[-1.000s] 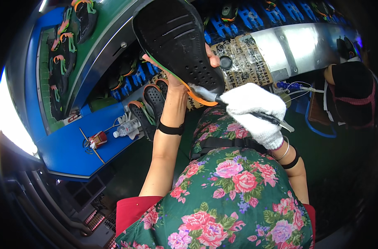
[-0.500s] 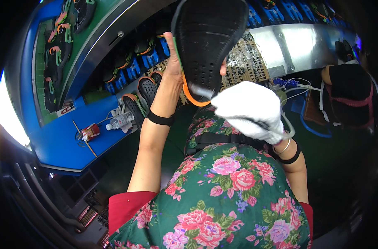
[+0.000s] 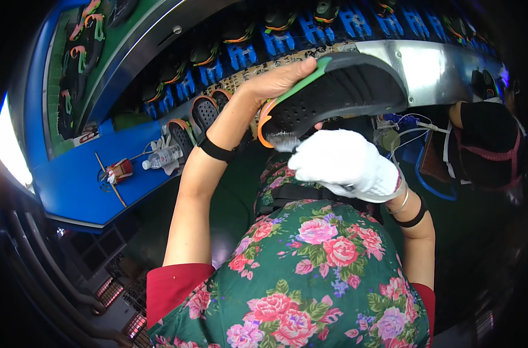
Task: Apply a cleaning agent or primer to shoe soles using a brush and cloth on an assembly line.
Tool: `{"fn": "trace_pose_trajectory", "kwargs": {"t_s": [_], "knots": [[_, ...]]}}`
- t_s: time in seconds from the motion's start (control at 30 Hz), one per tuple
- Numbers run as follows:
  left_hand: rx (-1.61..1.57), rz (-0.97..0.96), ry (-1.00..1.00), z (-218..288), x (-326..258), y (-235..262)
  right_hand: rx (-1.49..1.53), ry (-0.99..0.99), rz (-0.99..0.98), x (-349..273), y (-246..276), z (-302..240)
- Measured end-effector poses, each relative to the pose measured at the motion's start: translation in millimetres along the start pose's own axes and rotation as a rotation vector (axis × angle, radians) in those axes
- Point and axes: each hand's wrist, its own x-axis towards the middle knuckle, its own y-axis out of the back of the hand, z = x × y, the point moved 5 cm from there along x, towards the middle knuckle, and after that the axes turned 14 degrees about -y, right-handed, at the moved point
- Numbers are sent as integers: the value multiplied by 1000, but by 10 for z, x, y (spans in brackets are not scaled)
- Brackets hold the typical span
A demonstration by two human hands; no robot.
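My bare left hand [image 3: 278,82] grips a black shoe sole [image 3: 348,87] with a green and orange rim and small holes near its orange end. The thumb lies along the green edge, and a fingertip shows at the opposite edge. My right hand [image 3: 345,165], in a white knitted glove, is closed round a small brush [image 3: 283,141]. The brush's pale bristles are at the orange rim, at the holed end of the sole; the glove hides its handle. The sole is tilted, its hollow side facing me.
On the blue table [image 3: 72,194] at left lie a plastic bottle [image 3: 163,157], a red container [image 3: 120,170] with a stick, and black clogs [image 3: 206,113]. Shoe parts on blue holders [image 3: 278,43] line the curved metal-edged line ahead. Another person [image 3: 487,136] is at right.
My left hand has turned and lowered the sole, so its far end now points right. The brush in my right hand stays by the orange rim, slightly lower.
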Motion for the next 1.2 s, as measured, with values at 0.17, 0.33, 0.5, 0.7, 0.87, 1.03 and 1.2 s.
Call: {"fn": "trace_pose_trajectory", "kwargs": {"t_s": [0.17, 0.33, 0.5, 0.7, 0.87, 1.03, 1.2], "knots": [[-190, 67, 35, -14, -4, -162, 326, -240, 77, 36, 334, 114], [-812, 167, 35, -243, -59, -388, 165, -285, 486, 10, 625, 164], [-977, 20, -330, -412, -86, -445, -73, -238, 453, 60, 647, 135], [-285, 280, -1, -560, -427, -350, -105, -209, 454, 30, 586, 51], [-1195, 144, -243, -383, -443, -467, -112, -198, 548, -19, 565, -63], [-1195, 99, -346, -177, -461, -673, -80, -161, 635, 34, 651, -162], [-1010, 285, -351, -87, -228, -968, -216, -147, 640, 160, 756, -281]]}}
